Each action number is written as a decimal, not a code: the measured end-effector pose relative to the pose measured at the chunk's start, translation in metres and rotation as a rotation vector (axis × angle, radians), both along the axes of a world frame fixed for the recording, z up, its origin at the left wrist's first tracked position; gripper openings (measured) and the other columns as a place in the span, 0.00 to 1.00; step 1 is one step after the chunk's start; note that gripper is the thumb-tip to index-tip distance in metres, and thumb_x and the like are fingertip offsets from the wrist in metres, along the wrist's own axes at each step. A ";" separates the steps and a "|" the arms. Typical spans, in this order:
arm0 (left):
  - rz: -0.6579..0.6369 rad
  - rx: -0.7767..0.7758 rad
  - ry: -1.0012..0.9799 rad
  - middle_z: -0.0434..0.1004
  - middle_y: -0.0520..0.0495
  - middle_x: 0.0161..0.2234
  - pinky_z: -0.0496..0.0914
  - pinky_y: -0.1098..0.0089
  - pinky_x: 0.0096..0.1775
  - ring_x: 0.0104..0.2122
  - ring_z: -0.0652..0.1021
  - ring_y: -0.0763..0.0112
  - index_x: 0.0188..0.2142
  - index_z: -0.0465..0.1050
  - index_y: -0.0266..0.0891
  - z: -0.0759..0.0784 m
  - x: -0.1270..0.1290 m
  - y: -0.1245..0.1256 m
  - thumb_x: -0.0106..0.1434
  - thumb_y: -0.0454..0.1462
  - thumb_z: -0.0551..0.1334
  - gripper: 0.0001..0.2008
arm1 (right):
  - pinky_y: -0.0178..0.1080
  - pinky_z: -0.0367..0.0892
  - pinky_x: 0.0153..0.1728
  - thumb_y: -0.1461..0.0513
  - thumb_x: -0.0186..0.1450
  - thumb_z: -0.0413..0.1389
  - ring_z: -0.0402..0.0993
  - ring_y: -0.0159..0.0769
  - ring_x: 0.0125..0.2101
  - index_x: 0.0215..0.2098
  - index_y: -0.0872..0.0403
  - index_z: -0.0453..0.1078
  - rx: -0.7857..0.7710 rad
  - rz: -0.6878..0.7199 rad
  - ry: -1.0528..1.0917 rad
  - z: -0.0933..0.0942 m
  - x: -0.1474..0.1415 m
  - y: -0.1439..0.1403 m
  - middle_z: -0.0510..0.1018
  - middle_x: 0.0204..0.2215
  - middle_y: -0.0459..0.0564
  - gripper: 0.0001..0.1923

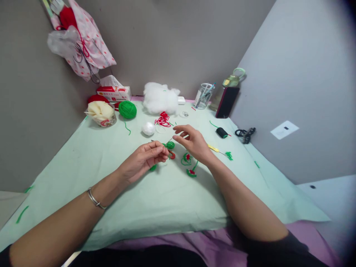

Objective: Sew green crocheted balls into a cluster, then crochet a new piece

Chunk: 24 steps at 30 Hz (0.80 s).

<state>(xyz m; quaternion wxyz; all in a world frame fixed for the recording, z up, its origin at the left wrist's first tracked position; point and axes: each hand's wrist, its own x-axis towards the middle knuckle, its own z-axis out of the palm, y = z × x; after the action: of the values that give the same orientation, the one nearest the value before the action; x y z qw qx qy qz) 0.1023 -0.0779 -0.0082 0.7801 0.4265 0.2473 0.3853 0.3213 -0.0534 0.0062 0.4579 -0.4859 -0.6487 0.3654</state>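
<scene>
My left hand (150,152), with a bracelet at the wrist, pinches a thin needle (169,141) that points up and to the right. Green yarn shows at its fingertips. My right hand (191,141) hovers just right of the needle's tip, its thumb and forefinger apart. Just beyond the left fingertips is a small green crocheted piece (170,145). Orange-handled scissors (172,155) lie partly hidden behind the left hand. Two small green and red crocheted pieces (187,157) (191,172) rest below my right hand.
White stuffing (161,98), a green yarn ball (127,109), white yarn (148,128) and tangled red yarn (163,119) lie toward the back. A yellow crochet hook (213,148), black thread spool (221,132), phone (227,102), glass jar (204,97) and paper bucket (104,118) surround the work area.
</scene>
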 end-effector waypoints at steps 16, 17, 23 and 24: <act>-0.005 0.003 0.049 0.80 0.47 0.35 0.74 0.76 0.40 0.33 0.78 0.76 0.35 0.78 0.34 0.000 0.002 0.000 0.64 0.44 0.71 0.13 | 0.32 0.64 0.23 0.55 0.68 0.57 0.72 0.28 0.24 0.36 0.53 0.64 -0.269 0.312 0.259 0.010 -0.015 -0.017 0.80 0.36 0.49 0.11; -0.004 0.000 0.051 0.80 0.47 0.35 0.74 0.76 0.40 0.34 0.78 0.76 0.35 0.78 0.34 0.001 0.002 0.000 0.63 0.44 0.72 0.14 | 0.33 0.64 0.23 0.55 0.69 0.56 0.71 0.28 0.24 0.36 0.52 0.63 -0.280 0.332 0.202 0.008 -0.015 -0.017 0.79 0.32 0.47 0.10; 0.053 -0.025 0.106 0.78 0.50 0.32 0.72 0.74 0.36 0.30 0.76 0.76 0.39 0.77 0.37 0.003 0.000 0.001 0.61 0.43 0.73 0.13 | 0.33 0.56 0.23 0.54 0.71 0.54 0.58 0.27 0.20 0.34 0.52 0.62 -0.125 0.259 0.073 0.010 -0.017 -0.018 0.65 0.19 0.38 0.12; 0.029 -0.013 0.134 0.77 0.51 0.30 0.70 0.74 0.34 0.29 0.75 0.76 0.40 0.78 0.37 0.003 0.000 0.000 0.62 0.43 0.72 0.13 | 0.33 0.55 0.23 0.53 0.70 0.55 0.57 0.26 0.20 0.34 0.52 0.62 -0.099 0.233 0.092 0.011 -0.017 -0.017 0.64 0.19 0.38 0.12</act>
<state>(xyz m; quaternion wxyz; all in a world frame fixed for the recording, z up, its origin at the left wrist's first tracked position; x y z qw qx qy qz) 0.1022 -0.0777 -0.0052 0.7590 0.4425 0.3076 0.3654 0.3046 -0.0708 0.0176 0.4170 -0.4119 -0.6602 0.4696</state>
